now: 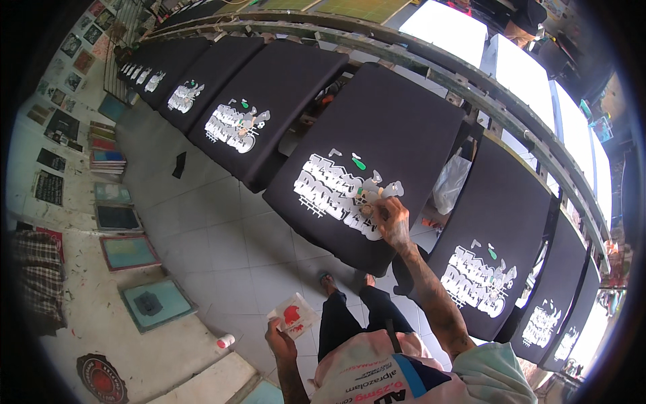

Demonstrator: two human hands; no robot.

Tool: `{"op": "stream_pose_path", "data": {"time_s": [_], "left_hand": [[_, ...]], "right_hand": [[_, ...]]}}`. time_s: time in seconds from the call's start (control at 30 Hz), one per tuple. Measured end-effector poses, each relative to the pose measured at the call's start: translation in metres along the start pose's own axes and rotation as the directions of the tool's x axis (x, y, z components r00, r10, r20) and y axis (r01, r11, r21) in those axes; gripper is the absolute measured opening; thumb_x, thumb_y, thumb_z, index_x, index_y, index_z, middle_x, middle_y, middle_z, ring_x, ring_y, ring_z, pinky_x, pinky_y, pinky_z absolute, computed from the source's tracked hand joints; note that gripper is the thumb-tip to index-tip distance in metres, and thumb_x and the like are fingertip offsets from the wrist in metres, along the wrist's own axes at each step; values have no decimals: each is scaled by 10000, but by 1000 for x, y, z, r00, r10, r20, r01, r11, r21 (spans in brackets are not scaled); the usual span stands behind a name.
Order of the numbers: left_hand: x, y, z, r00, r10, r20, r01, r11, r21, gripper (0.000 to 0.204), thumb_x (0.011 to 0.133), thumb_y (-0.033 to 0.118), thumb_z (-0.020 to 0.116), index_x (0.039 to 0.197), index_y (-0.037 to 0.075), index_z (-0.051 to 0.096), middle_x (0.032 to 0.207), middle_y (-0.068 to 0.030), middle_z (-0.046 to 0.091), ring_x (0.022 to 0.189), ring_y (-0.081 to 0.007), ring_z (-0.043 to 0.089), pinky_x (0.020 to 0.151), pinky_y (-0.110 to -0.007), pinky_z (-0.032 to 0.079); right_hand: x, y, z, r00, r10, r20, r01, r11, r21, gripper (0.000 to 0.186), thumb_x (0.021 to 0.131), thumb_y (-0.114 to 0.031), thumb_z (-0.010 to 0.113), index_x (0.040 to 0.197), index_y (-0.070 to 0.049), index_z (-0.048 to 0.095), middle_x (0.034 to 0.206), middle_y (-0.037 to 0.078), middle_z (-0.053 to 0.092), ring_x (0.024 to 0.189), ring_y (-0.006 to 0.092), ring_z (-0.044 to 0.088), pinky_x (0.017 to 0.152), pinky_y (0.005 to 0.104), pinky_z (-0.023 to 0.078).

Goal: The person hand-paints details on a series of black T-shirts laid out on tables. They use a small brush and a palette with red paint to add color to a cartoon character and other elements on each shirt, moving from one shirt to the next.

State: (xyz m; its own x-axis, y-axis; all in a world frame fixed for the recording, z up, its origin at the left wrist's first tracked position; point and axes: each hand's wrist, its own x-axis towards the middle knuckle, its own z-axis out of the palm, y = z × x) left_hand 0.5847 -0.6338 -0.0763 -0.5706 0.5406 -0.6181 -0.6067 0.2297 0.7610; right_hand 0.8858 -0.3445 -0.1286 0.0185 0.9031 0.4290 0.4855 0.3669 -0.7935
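A black fabric-covered platen (377,108) in front of me bears a white graffiti-style print (323,182) with grey, green and tan shapes. My right hand (391,219) reaches onto the print's right part, fingers bent together at a small tan-and-brown area; whether anything is in them I cannot make out. Low at the left, over the floor, my left hand (281,337) grips a small pale card or sheet (303,310) with red marks on it.
Similar printed black platens (249,81) (501,209) line both sides along a metal rail (484,87), with white platens (444,27) beyond and part of a person (521,27) at top right. Framed screens (168,296) lean at left. My feet (328,283) stand on grey tiles (229,249).
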Motion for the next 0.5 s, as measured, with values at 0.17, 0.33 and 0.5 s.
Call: {"op": "stream_pose_path", "data": {"time_s": [0.17,0.33,0.5], "left_hand": [[-13,2,6,1000,1,3,-1,1000,-16,348,878,222,624,1142,-3,605,1061,-91,654,960,-226,683,837,-382,577],[-7,-4,-4,1000,1,26,-1,1000,-8,329,894,220,605,1158,24,588,1085,-84,650,977,-231,684,847,-399,577],[-25,4,7,999,33,22,-32,999,-43,365,891,212,603,1182,-7,585,1088,-96,654,984,-233,684,853,-384,580]], "right_hand": [[-3,8,3,1000,-29,-1,29,1000,3,114,824,36,723,919,17,663,857,147,646,709,280,697,624,343,590],[-2,-1,5,998,64,-3,-63,992,112,135,838,28,703,965,6,665,880,140,660,802,288,699,697,370,586],[-4,-4,-6,955,296,-20,-278,914,295,102,907,-15,682,997,30,665,925,111,716,833,176,712,731,320,575]]}}
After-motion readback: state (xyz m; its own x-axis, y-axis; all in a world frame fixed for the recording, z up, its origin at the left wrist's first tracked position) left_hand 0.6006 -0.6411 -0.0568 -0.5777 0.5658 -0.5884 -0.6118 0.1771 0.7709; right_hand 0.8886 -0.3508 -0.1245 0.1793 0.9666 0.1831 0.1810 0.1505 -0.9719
